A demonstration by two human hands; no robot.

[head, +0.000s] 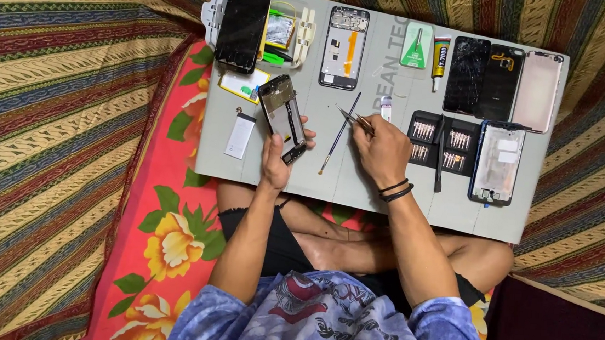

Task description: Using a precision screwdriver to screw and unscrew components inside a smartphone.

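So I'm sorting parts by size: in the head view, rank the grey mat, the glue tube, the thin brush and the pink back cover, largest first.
1. Grey mat, by far the largest.
2. Pink back cover.
3. Thin brush: longer than the cover but far slimmer, so this order is unsure.
4. Glue tube, smallest.
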